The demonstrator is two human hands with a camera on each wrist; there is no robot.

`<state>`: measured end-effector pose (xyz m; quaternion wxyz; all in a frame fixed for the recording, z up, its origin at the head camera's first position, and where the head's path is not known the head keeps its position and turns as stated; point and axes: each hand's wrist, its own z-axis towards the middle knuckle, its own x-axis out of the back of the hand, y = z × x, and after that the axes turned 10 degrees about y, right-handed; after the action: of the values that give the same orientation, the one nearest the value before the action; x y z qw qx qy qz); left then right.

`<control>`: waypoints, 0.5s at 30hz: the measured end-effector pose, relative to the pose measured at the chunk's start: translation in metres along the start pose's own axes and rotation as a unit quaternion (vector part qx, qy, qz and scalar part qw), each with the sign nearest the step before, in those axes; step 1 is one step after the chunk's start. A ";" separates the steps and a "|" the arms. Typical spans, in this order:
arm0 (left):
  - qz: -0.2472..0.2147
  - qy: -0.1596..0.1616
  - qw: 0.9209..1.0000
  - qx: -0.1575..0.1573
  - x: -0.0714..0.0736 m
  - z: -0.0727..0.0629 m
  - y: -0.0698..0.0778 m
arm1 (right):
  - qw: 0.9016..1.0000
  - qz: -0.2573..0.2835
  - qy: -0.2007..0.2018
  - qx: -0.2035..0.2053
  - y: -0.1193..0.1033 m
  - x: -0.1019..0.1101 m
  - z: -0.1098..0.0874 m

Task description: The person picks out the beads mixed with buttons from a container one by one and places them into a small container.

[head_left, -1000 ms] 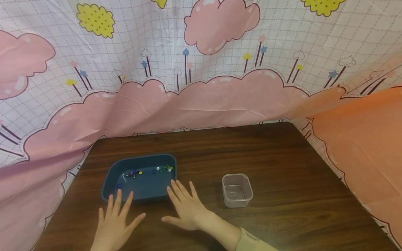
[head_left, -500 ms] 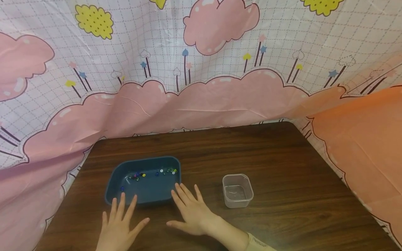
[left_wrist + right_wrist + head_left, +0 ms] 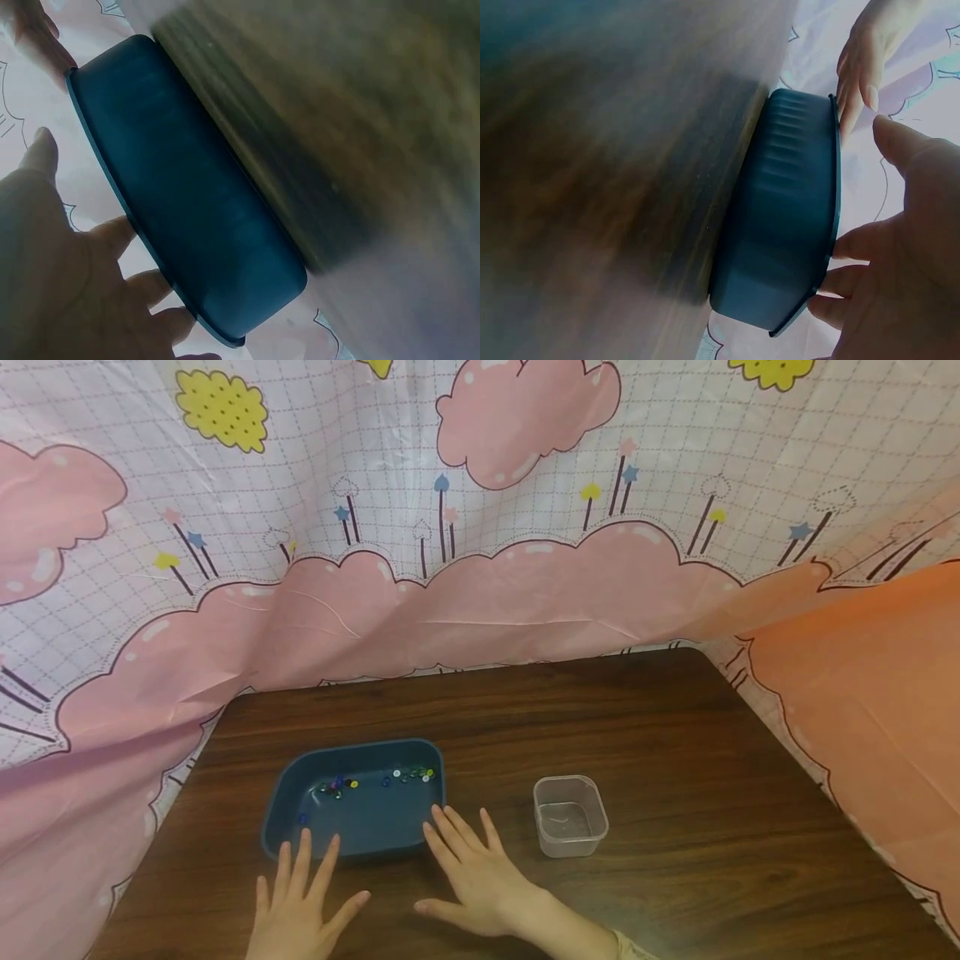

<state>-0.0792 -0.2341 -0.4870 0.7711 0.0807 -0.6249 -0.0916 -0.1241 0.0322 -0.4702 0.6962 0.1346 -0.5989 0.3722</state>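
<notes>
A dark blue tray point(image 3: 360, 816) lies on the left half of the table. Several small shiny pieces point(image 3: 412, 774), round where they can be made out, are scattered in it: green, blue, yellow, white and dark. My left hand point(image 3: 298, 910) has its fingers spread over the tray's near-left rim. At the near-right corner, my right hand point(image 3: 480, 881) reaches the rim with straight fingers. Both wrist views show fingertips touching the tray's edge, with the left hand point(image 3: 82, 277) and the right hand point(image 3: 904, 262) each beside its upper rim. To the right stands a clear plastic container point(image 3: 570, 816) with nothing visible inside.
The brown wood-grain table point(image 3: 675, 760) ends at a printed cloth point(image 3: 487, 610) hanging behind it and on both sides. An orange part of the cloth point(image 3: 870, 727) hangs along the right edge.
The tray has slid right and a little nearer to me, with both hands moving along with it. The pieces travelled inside it; the clear container stays in place.
</notes>
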 end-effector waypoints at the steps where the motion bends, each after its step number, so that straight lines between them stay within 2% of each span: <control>1: 0.001 -0.002 1.000 0.001 0.000 0.000 0.001 | 1.000 0.000 0.000 -0.001 0.000 0.000 -0.001; 11: -0.013 0.014 1.000 -0.003 -0.002 -0.005 0.008 | 1.000 0.015 0.000 0.001 0.002 0.004 -0.010; 15: -0.014 0.003 1.000 0.002 -0.002 -0.006 0.011 | 1.000 0.012 0.002 0.002 0.002 0.004 -0.014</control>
<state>-0.0734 -0.2225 -0.4876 0.7717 0.0913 -0.6212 -0.1012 -0.1153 0.0434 -0.4704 0.6924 0.1285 -0.5986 0.3818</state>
